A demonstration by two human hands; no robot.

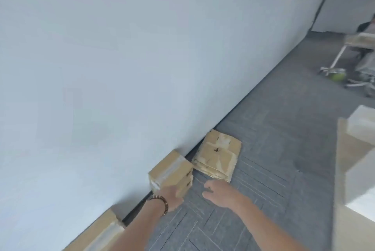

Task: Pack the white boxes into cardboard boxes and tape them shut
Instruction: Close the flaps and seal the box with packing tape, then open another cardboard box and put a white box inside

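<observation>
The taped box (169,171) stands on the floor (263,159) against the wall (121,58), and the left hand (172,196) rests on its near lower corner, fingers laid against the cardboard; whether they curl round the edge or only press it cannot be told, since the frame is blurred there. The right hand (220,192) hangs just above the carpet, its grip loose and holding nothing, fingers pointing toward the flat stack (218,155) of folded cardboard that lies just beyond it and slightly to the right. That stack touches or nearly touches the taped box's right face, and its long axis runs away from the person along the wall line. The right hand is plainly the nearer one to the stack, so taking the next flat carton looks like its job, with a short forward reach onto the stack's near edge. White boxes (361,129) sit at the right edge of view, well apart from both hands. Another taped box (101,232) lies along the wall, lower left.
</observation>
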